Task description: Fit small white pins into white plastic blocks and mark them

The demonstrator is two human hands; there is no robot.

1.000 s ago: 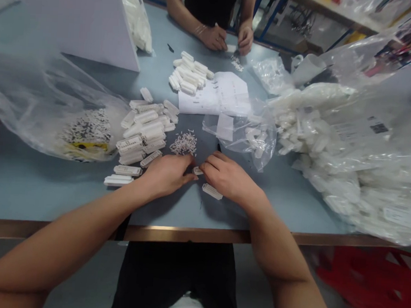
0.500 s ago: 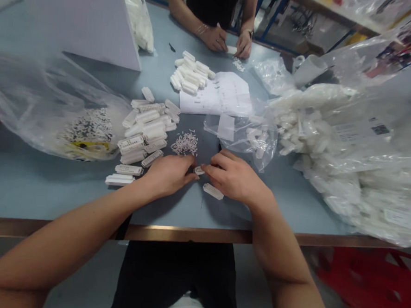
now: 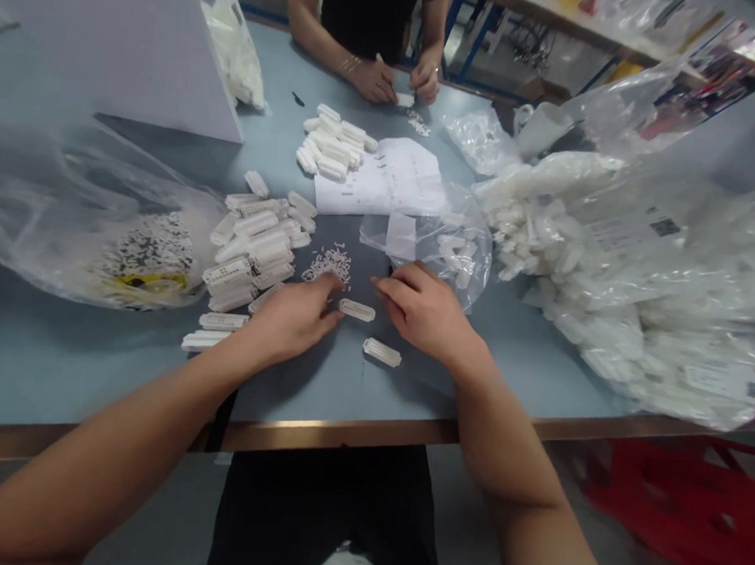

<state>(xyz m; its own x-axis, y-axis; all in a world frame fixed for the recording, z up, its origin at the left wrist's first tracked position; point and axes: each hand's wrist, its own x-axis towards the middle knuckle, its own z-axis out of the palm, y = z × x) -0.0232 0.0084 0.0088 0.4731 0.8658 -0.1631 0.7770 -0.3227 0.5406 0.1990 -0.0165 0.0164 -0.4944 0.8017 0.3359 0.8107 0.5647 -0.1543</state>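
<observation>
My left hand (image 3: 292, 318) and my right hand (image 3: 424, 309) rest just above the blue-grey tabletop (image 3: 135, 370), fingers apart and holding nothing. A white multi-hole plastic connector (image 3: 356, 310) lies between them, touching neither. A second connector (image 3: 382, 352) lies nearer me, below my right fingers. A loose heap of connectors (image 3: 252, 249) lies beyond my left hand. Next to it is a small pile of tiny white pieces (image 3: 327, 264). My right fingertips are close to a clear plastic bag (image 3: 462, 254).
A co-worker's hands (image 3: 399, 83) work across the table near more connectors (image 3: 331, 147) and a printed paper sheet (image 3: 374, 184). Large plastic bags of white parts (image 3: 565, 234) bulge on the right; another bag (image 3: 93, 222) lies left. A white board (image 3: 123, 45) stands far left.
My hands have parted, and the small connector once pinched between them now lies free, turned lengthwise. The whole view has shifted slightly left and up.
</observation>
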